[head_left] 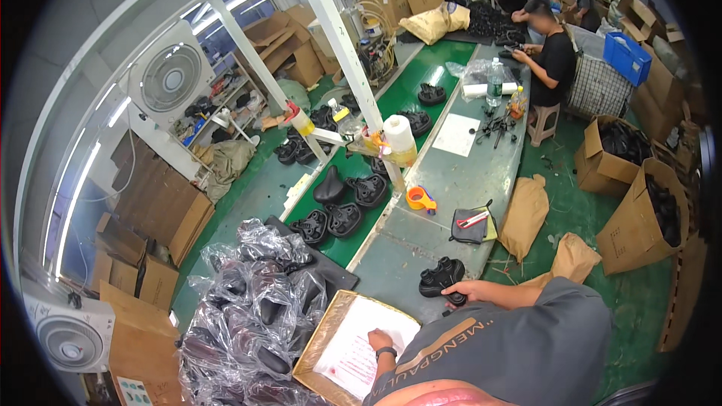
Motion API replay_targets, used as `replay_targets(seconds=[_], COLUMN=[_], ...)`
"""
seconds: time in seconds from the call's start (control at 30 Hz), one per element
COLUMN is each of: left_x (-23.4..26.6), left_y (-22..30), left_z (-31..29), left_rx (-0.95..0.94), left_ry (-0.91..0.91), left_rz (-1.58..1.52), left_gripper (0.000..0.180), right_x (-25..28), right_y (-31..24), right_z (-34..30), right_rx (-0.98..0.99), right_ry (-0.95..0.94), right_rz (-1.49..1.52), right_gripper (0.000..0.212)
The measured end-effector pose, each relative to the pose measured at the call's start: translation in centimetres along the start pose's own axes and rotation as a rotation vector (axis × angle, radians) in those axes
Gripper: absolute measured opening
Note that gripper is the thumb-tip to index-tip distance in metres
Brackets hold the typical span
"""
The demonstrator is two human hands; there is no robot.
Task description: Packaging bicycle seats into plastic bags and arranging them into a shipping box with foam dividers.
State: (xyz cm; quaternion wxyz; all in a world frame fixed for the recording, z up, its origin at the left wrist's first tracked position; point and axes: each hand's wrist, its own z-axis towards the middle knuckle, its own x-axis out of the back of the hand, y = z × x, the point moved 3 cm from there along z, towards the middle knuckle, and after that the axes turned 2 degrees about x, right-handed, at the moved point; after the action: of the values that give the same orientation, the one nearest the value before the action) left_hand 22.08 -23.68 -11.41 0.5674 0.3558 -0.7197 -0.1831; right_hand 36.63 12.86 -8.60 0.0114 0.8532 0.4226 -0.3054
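The left hand (380, 340) rests with its fingers curled on a white sheet of paper (361, 346) that lies on a flat cardboard box (320, 342) at the near edge of the surface (466, 173); whether it holds a pen I cannot tell. A dark band sits on that wrist. The right hand (460, 291) lies farther along the near edge, fingers closed on the side of a black saddle part (441, 277) that rests on the surface.

Just left of the box, a heap of black saddles in clear plastic bags (252, 308) is piled up. Toward the middle of the surface lie an orange tape dispenser (418, 198) and a dark pouch with a red-handled cutter (471, 223). Along the surface's left edge runs a green belt (410, 83) carrying more black saddle parts. At the far end of the surface another person (553, 56) sits on a stool, hands on a black part. Brown paper sacks (524, 214) lean against the right edge, and open cardboard boxes (639, 218) stand on the green floor.
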Motion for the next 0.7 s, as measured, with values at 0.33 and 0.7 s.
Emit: replay_targets(seconds=[0.33,0.7], left_x=[11.3,19.8], left_y=[-4.1,1.8], left_z=[-5.4,-14.7], left_rx=[0.37,-0.272], left_ry=[-0.396,-0.464], left_rz=[-1.018,-0.659], left_gripper=[0.016,0.017], right_x=[-11.2,-29.4], right_y=[4.8,11.0], right_z=[-11.1,-10.0], right_rx=[0.146,0.124], right_ry=[-0.153,-0.727], right_rz=[-0.243,-0.321], right_gripper=[0.052,0.064])
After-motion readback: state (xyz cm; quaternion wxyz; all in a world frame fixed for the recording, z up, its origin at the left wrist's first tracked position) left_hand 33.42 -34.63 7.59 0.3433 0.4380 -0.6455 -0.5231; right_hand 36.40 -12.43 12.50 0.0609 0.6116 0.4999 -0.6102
